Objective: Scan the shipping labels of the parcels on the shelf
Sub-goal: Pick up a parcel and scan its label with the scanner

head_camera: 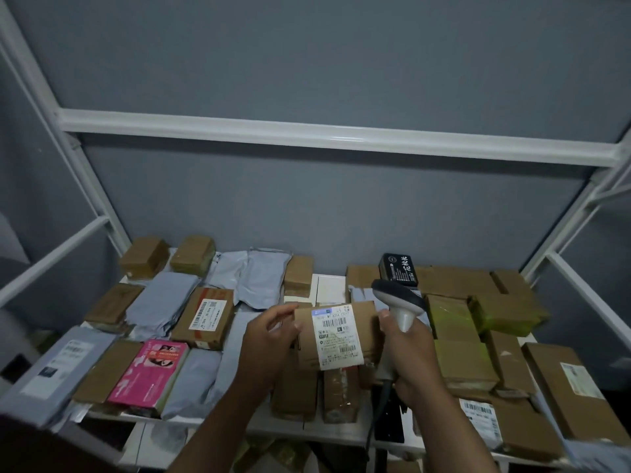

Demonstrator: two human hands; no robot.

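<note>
Left hand grips a box label-up, right hand grips the scanner beside it; parcels around the box look unscanned.

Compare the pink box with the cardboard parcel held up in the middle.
The pink box lies flat on the shelf; the cardboard parcel is gripped by the left hand. The pink box shows printed pictures; the cardboard parcel is plain brown with a white barcode label facing up. Both are rectangular.
</note>
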